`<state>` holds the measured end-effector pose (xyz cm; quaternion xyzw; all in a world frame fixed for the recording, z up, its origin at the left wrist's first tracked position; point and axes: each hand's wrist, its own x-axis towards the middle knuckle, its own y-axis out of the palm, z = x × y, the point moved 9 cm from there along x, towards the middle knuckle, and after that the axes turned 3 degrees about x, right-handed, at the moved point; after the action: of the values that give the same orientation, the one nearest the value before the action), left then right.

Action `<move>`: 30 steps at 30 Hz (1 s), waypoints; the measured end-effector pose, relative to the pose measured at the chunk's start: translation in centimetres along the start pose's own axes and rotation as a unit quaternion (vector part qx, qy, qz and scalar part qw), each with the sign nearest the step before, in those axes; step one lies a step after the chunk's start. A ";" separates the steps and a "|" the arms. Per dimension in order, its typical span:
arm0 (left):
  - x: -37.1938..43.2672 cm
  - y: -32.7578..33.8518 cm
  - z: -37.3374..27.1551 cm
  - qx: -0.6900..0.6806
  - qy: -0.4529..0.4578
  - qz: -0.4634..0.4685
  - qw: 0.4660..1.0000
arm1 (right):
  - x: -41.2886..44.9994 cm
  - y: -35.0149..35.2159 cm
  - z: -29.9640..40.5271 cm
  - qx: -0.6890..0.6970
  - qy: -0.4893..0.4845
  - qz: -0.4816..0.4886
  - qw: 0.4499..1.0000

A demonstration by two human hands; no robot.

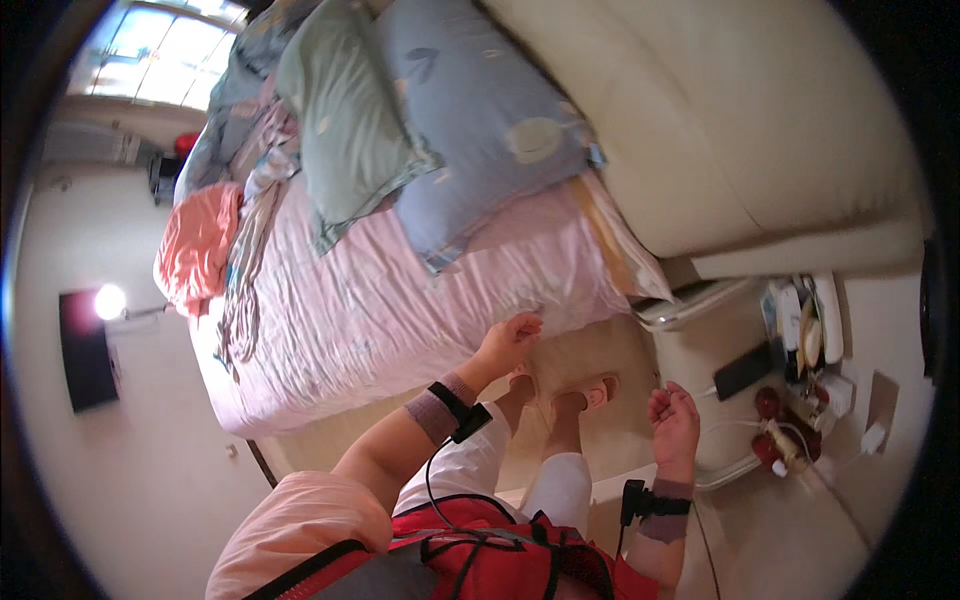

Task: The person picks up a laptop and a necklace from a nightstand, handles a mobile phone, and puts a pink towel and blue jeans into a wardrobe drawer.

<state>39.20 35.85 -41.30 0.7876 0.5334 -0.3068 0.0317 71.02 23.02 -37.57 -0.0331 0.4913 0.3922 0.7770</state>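
Note:
My left hand point(510, 346) hovers at the near edge of the bed, over the pink sheet point(360, 307), fingers loosely curled and nothing seen in them. Off to the right, my right hand point(675, 424) is raised beside the bedside table point(675, 352), half curled, with no object visible in it. A blue-grey pillow point(480, 127) lies on the sheet against the cream headboard point(720, 112). Beside it rests a pale green pillow point(341, 120), and the two touch. Each wrist wears a strap with a small black device.
On the bedside table are a dark smartphone point(742, 370), a box of small items point(802, 322) and a red-and-gold object point(784, 442) with cables. A coral cloth point(199, 247) and a bunched striped cloth point(247, 292) lie at the bed's far end. My slippered feet stand between bed and table.

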 end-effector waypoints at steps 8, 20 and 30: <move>-6.9 -15.0 4.2 -0.047 -0.055 -0.148 0.986 | 0.1 15.4 -2.6 -0.148 0.027 0.110 0.983; -29.0 -25.3 19.6 -0.226 -0.166 -0.444 0.851 | -4.1 32.6 -6.1 -0.333 0.058 0.254 0.906; -36.5 -11.3 21.1 -0.343 -0.216 -0.512 0.758 | -4.6 34.8 -15.0 -0.482 0.161 0.311 0.803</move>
<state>11.17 2.74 -36.36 0.2465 0.9053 -0.2361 0.2527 36.67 37.79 -30.05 -0.3115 0.3407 0.7883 0.4067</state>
